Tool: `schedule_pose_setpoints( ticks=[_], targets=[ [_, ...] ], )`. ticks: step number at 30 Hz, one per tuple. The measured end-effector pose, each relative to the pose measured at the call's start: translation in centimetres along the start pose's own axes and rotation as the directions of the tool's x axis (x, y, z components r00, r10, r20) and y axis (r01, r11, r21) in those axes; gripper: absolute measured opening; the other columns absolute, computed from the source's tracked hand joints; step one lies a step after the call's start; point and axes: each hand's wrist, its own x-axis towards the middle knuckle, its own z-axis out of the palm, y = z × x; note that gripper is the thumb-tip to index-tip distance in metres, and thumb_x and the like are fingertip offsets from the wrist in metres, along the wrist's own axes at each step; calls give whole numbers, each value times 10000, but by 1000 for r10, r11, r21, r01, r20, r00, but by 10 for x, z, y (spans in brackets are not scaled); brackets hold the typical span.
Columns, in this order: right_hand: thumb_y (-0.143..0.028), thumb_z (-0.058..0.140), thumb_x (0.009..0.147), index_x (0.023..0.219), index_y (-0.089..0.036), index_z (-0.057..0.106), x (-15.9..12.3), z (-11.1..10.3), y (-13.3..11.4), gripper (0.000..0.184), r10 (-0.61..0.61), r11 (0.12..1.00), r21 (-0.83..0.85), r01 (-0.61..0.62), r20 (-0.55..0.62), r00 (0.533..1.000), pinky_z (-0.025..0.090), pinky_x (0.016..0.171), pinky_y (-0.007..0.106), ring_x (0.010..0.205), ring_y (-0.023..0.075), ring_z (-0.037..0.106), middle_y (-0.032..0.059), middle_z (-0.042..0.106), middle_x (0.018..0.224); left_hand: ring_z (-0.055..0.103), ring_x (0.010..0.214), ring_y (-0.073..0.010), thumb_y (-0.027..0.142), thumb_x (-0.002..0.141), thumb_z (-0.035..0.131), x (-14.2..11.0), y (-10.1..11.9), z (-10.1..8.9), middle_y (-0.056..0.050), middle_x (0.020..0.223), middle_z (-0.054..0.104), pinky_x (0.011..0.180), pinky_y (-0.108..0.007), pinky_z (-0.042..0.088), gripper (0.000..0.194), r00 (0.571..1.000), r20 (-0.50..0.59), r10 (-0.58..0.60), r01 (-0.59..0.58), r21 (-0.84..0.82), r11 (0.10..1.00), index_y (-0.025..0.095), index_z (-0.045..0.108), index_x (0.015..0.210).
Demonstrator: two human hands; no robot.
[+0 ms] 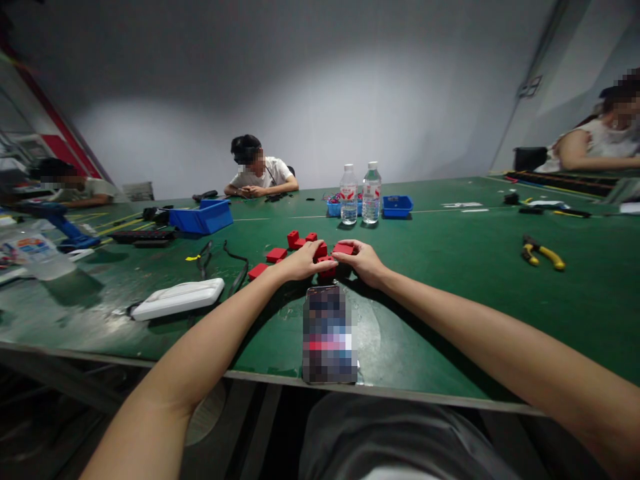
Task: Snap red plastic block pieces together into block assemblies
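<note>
Both my hands reach forward over a green table (pixel 450 280). My left hand (pixel 299 261) is closed around a small red block (pixel 320 251). My right hand (pixel 364 261) pinches another red block (pixel 343 249) right beside it, the two pieces nearly touching. More red blocks (pixel 276 254) lie scattered just behind and to the left of my hands, one (pixel 257 270) nearest the left forearm. A phone (pixel 329 333) lies flat between my forearms, close to the table's front edge.
A white flat case (pixel 177 298) and black cables (pixel 235 263) lie at the left. Two water bottles (pixel 360 193) and blue bins (pixel 201 217) stand further back. Yellow-handled pliers (pixel 543 253) rest at the right. Three other people sit around the table's far and side edges.
</note>
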Motion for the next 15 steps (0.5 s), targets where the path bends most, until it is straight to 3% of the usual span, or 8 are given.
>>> schedule_pose_setpoints(
  ticks=[4,10,15],
  targets=[
    [-301,834,557,1023,-151,635,-1,0,-3,529,0,1000,-6,0,5,1000,493,602,244,671,119,591,12,668,822,489,1281,-319,692,799,499,1,-3,2,-177,1398,490,1078,-405,382,830,1000,-5,12,-12,-1,1000,121,399,1393],
    [-345,770,643,943,-150,625,2,1,0,387,32,998,55,-32,10,999,496,600,258,657,133,613,36,683,811,513,1253,-314,693,796,508,2,-5,3,-168,1357,523,1056,-398,403,802,1000,-18,24,-24,-13,1000,132,436,1364],
    [-293,801,600,1082,-146,581,5,1,6,549,30,998,59,-26,-78,996,526,723,293,776,160,653,70,697,958,505,1264,-320,695,788,517,2,-5,2,-184,1364,510,1062,-403,400,831,1000,-15,6,-6,-7,1000,114,424,1374]
  ],
)
